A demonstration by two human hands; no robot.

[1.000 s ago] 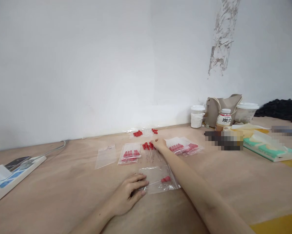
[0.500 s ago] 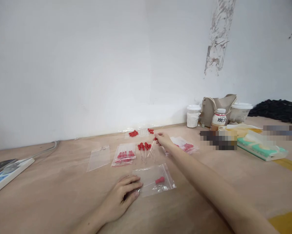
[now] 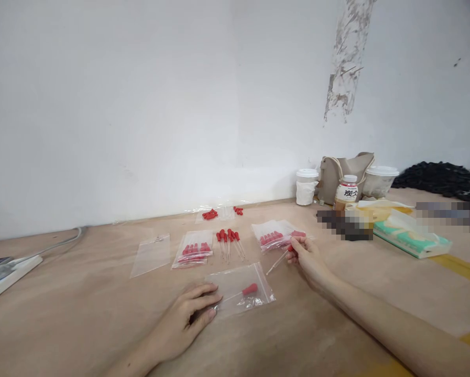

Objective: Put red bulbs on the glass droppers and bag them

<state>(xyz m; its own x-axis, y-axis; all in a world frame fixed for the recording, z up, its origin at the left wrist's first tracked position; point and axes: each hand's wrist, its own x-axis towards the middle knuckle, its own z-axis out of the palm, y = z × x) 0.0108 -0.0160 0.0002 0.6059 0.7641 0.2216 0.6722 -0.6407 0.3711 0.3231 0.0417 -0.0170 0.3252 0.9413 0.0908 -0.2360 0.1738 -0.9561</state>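
Note:
My right hand (image 3: 303, 254) pinches a glass dropper (image 3: 279, 262) by its red rubber bulb; the clear tube slants down to the left, above the table. A clear zip-lock bag (image 3: 235, 280) lies flat just below, with a single red-bulbed dropper (image 3: 249, 289) inside and its zip side facing right. The thumb and fingertips of my left hand (image 3: 191, 314) hold the bag's left edge against the table. Beyond the bag, several loose droppers (image 3: 229, 238) lie side by side, bulbs away from me.
Filled dropper bags (image 3: 193, 248) lie left of the loose droppers, more filled bags (image 3: 276, 233) to the right. A flat clear bag (image 3: 151, 256) is farther left. Red bulbs (image 3: 210, 214) sit near the wall. Cups (image 3: 307, 188), a bottle (image 3: 347, 193) and a tissue pack (image 3: 411, 238) stand right.
My right hand has come away from the loose droppers, moving right and toward me with one dropper. My left hand stays at the bag. The view has shifted slightly.

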